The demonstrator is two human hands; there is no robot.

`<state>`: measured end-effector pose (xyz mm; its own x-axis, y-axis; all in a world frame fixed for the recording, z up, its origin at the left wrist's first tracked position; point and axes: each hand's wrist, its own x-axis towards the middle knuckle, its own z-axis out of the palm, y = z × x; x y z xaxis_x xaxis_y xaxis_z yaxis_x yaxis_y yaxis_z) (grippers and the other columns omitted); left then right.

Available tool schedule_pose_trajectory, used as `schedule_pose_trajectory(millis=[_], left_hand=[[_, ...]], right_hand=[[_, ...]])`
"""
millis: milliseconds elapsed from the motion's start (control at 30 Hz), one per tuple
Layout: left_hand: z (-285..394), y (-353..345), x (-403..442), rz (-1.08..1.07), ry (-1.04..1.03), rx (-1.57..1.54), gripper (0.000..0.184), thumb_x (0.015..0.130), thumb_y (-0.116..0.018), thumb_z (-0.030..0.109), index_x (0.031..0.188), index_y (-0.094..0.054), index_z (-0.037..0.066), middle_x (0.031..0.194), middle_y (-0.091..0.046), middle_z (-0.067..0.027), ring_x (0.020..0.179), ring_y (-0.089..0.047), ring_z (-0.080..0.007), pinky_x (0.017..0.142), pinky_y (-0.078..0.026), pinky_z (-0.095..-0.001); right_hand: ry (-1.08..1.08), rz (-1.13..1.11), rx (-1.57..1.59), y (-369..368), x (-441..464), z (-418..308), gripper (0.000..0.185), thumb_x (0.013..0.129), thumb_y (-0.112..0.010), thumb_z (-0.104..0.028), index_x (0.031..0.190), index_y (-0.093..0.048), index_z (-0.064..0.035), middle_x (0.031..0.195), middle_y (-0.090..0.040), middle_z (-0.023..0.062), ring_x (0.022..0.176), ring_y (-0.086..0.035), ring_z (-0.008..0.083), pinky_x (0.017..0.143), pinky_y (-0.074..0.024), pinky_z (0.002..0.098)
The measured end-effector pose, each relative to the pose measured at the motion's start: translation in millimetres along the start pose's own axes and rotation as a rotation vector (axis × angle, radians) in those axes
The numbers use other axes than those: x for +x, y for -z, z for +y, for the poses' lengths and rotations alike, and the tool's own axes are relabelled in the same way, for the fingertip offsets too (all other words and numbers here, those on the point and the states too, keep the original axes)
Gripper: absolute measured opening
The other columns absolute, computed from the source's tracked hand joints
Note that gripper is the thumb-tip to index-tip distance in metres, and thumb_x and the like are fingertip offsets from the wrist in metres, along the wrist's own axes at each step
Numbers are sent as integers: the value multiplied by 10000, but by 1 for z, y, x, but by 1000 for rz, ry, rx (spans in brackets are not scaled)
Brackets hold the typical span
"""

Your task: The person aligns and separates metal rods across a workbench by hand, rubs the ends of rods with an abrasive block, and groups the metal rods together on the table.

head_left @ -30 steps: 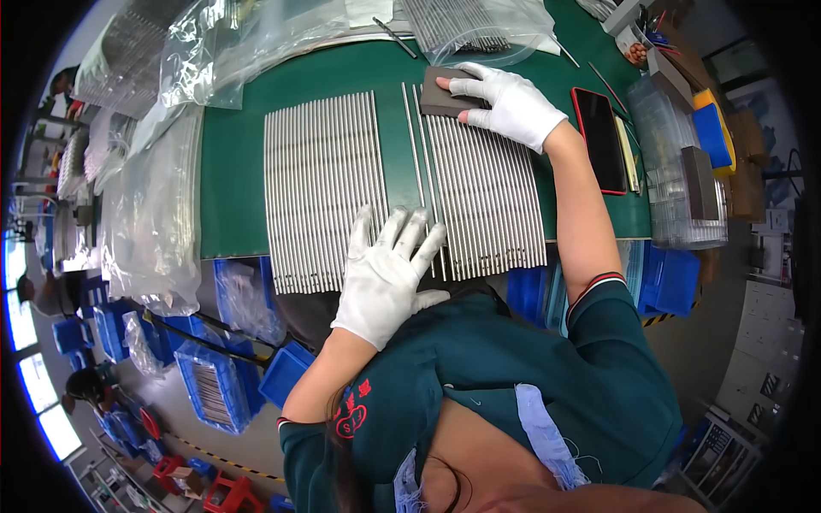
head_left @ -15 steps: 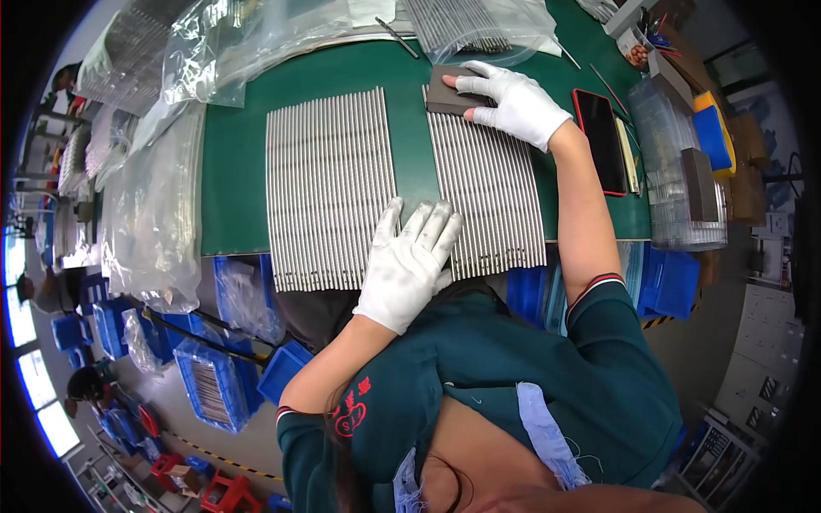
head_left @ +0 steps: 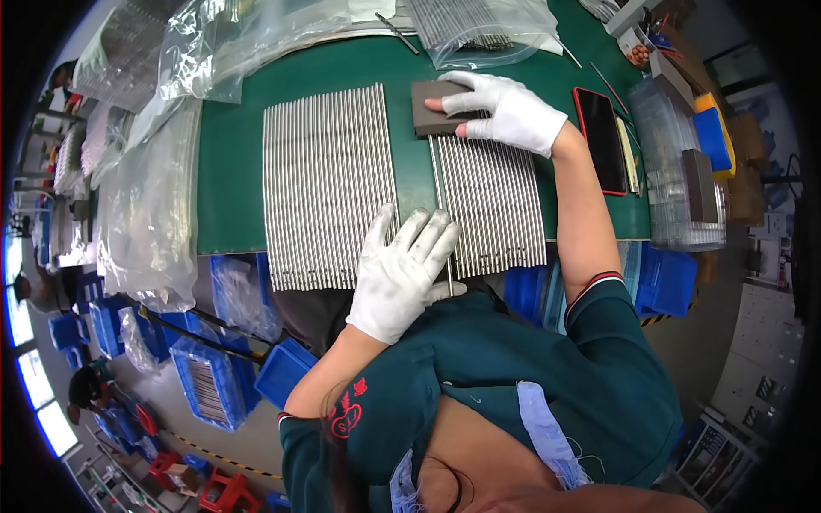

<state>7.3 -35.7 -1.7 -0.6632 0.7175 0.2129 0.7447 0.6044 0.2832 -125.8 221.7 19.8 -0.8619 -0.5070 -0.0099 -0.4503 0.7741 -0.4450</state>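
Observation:
A grey-brown rectangular block (head_left: 425, 107) is in my right hand (head_left: 513, 115), which wears a white glove with bare fingertips. The block rests over the upper ends of the right row of metal rods (head_left: 496, 197). Gloved and smudged, my left hand (head_left: 398, 278) lies with fingers spread, across the gap between the two rows near the table's front edge. A single rod (head_left: 437, 175) stands slightly apart at the left side of the right row, and passes by my left fingertips and thumb. The left row of rods (head_left: 329, 188) lies side by side, its lower right corner by my left hand.
A red-edged phone (head_left: 600, 141) lies right of the right row. Clear plastic bags (head_left: 150, 205) hang over the left edge, and bagged rods (head_left: 457, 26) lie at the back. Blue bins (head_left: 214, 380) stand below. Clear boxes (head_left: 680, 162) are stacked at right.
My right hand and the block have shifted left and toward me. One rod has separated from the right row. My left hand has moved slightly down and left, its thumb now extended.

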Motion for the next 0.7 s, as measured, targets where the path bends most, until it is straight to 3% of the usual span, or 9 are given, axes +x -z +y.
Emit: schedule_pose_trajectory(millis=[100, 200, 267, 400, 700], left_hand=[[0, -2, 0, 24, -2, -3, 828, 624, -769, 501, 1305, -525, 98, 1280, -606, -74, 1209, -547, -262, 1086, -363, -553], [0, -1, 1, 42, 0, -7, 821, 629, -760, 508, 1301, -527, 96, 1271, -616, -76, 1209, -551, -263, 1084, -363, -552], [-1, -1, 1, 49, 1, -8, 814, 636, -754, 513, 1299, -532, 96, 1273, -619, -76, 1216, -551, -264, 1086, -361, -552], [2, -2, 1, 39, -2, 8, 805, 644, -742, 525, 1299, -545, 100, 1284, -619, -73, 1231, -548, -265, 1097, -349, -556], [3, -6, 1, 45, 0, 22, 800, 636, -744, 524, 1290, -561, 101, 1288, -616, -59, 1228, -549, -263, 1111, -338, -559]], right_hand=[[47, -38, -59, -11, 7, -30, 445, 890, -671, -257, 1333, -633, -267, 1506, -454, 136, 1334, -481, 343, 1131, -356, 398], [28, -13, -43, -1, 0, -13, 462, 874, -692, -225, 1331, -635, -266, 1498, -466, 129, 1331, -485, 343, 1123, -371, 392], [-117, -43, 168, 9, -6, -1, 480, 834, -729, -147, 1296, -663, -261, 1487, -485, 114, 1328, -491, 321, 1112, -395, 372], [23, 8, -105, -8, 6, -30, 436, 850, -719, -211, 1282, -671, -245, 1471, -496, 123, 1304, -511, 326, 1100, -399, 387], [-9, 26, -65, -6, 4, -21, 458, 867, -687, -226, 1320, -641, -273, 1493, -471, 132, 1329, -485, 338, 1114, -379, 388]])
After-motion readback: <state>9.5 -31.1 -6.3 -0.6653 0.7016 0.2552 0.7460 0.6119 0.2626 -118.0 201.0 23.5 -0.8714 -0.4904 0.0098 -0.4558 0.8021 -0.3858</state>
